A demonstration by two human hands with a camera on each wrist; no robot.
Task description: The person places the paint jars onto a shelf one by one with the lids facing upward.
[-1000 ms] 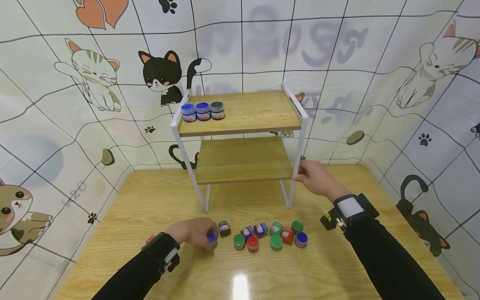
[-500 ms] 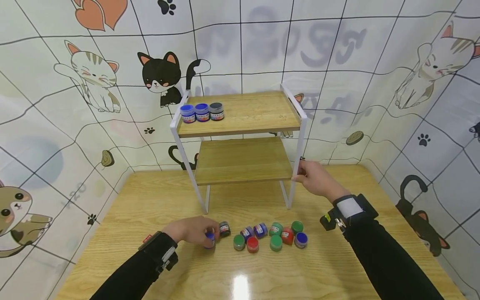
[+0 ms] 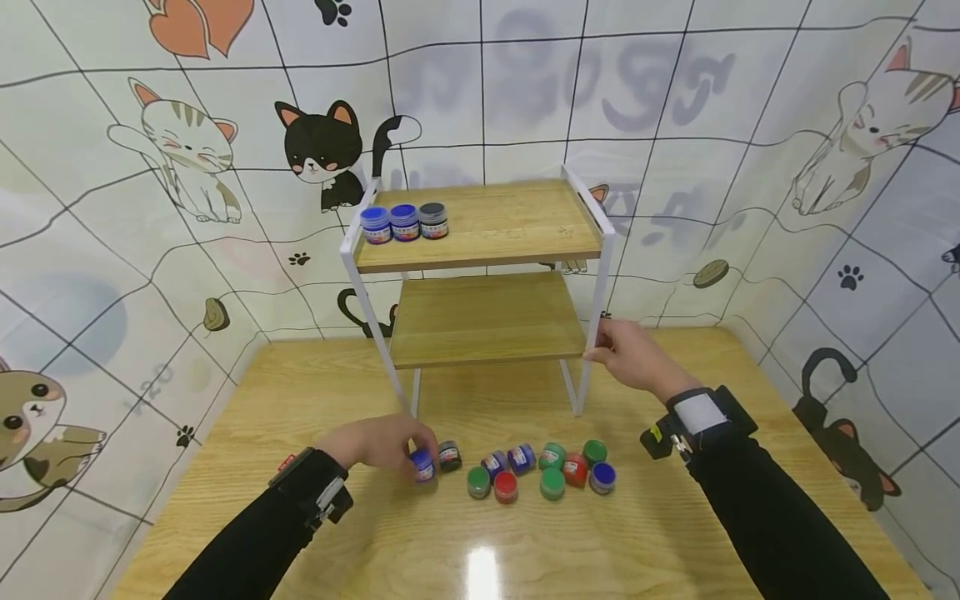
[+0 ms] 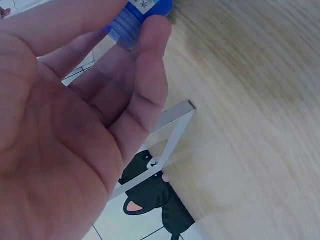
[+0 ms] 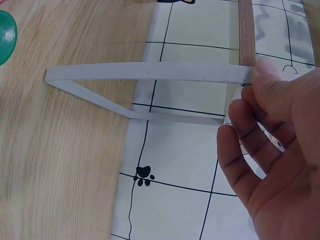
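My left hand (image 3: 386,442) pinches a small blue paint jar (image 3: 423,467) low over the table's near left part. In the left wrist view the jar (image 4: 127,25) sits between thumb and fingertips, partly cut off by the frame. A dark grey paint jar (image 3: 449,456) is just right of it. My right hand (image 3: 630,357) holds the white right leg of a two-tier shelf (image 3: 487,317) at its lower board. In the right wrist view the thumb presses the white metal frame (image 5: 150,71), with the fingers curled behind.
Two blue jars (image 3: 390,223) and a dark grey jar (image 3: 433,221) stand at the top shelf's left end. In front of the shelf, several green, red and blue jars (image 3: 551,483) stand or lie on the wooden table (image 3: 300,383). A cat-print sheet (image 3: 480,100) hangs behind.
The blue jar in my left hand has turned from lid-toward-camera to upright, its label now showing, and has shifted slightly toward the shelf. My right hand stays on the shelf leg.
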